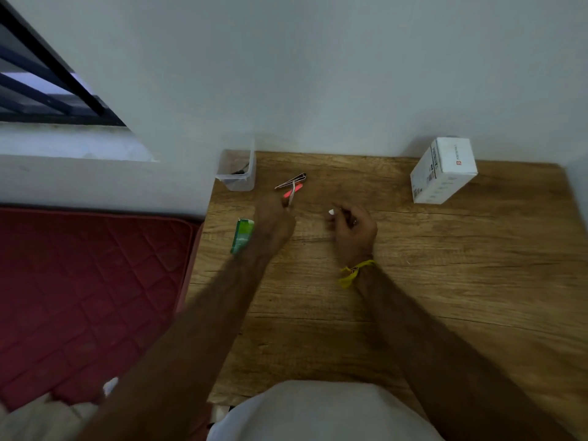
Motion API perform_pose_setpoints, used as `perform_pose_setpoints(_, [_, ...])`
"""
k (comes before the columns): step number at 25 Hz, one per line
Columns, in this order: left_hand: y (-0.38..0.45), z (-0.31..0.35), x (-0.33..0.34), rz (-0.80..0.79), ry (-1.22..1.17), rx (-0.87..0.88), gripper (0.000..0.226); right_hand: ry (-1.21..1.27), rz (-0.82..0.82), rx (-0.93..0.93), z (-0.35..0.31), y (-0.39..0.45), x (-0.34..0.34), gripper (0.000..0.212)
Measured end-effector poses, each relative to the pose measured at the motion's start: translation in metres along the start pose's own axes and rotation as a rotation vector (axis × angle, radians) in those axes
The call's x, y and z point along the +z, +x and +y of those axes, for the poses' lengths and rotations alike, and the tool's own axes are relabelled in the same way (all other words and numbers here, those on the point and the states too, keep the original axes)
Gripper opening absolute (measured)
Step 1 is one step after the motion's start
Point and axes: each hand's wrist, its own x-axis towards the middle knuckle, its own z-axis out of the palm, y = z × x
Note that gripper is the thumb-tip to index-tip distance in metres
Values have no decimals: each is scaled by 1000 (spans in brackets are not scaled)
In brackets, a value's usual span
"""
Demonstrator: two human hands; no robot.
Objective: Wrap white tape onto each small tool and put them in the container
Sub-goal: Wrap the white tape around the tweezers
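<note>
Table (413, 281): wooden top against the wall; my landmark, and I place everything below by it.
Mat (89, 288): dark red, quilted, on the floor off the table's left edge.
Box (444, 170): white carton, standing at the table's far right, near the wall.
Left hand (275, 219): over the table's far left part; I read the fingers as pinched on a thin pale tool (291, 198) that points away from me. The grip itself is blurred, so I hold that loosely.
Right hand (354, 226): over the table's far middle, apart from the left hand; fingers curled round something small, with a white tip (331, 212) showing at the fingertips. I take it for the tape, but I cannot tell for sure.
Container (237, 173): clear plastic tub at the table's far left corner; at least one dark item lies inside.
Green packet (242, 235): flat on the table's left edge, just beside the left wrist.
Tools on the table (291, 181): a dark metal piece and a pink one (292, 190), lying together on the far left, between the container and the left hand.
Progress, my reading: early to middle. One item seems already stowed; one tool is in hand for wrapping; at least two wait unwrapped on the table.
Left to do: wrap the held tool, drop it in the container, then repeat for the rest.
</note>
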Motion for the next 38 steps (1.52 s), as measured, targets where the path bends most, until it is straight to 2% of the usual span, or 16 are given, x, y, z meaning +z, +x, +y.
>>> perform_pose_setpoints(3, [-39,-30,9,-55,-200,-123,20,232,9,313,-5,-12,-28,16])
perform_pose_setpoints(7, [-90,-50,25,4,-413,-95,32,391,2,454,-15,-42,-72,29])
perform_pose_setpoints(10, [-111,-42,36,-9,-464,23,22,459,-2,470,-23,-67,-93,29])
perform_pose_setpoints(15, [-127,-33,49,-140,-342,161,14,462,-97,474,-24,-100,-99,18])
perform_pose_setpoints(18, [-136,-38,49,-201,-345,207,19,488,-119,491,-26,-110,-95,14])
perform_pose_setpoints(22, [-136,-47,44,-192,-469,160,20,525,-140,500,-27,-111,-96,15])
perform_pose_setpoints(25, [-141,-53,49,-210,-518,42,40,516,-133,517,-21,-112,-99,21])
perform_pose_setpoints(28, [-143,-55,58,-288,-543,-49,42,450,-99,489,-17,-112,-100,15])
perform_pose_setpoints(31, [-139,-60,61,-326,-585,-98,36,263,-51,398,-11,-110,-98,10])
perform_pose_setpoints(34, [-138,-64,62,-337,-585,-73,35,7,-62,191,-9,-109,-92,10])
perform_pose_setpoints(38, [-137,-70,63,-345,-657,-55,37,-240,-153,-195,-6,-114,-82,8])
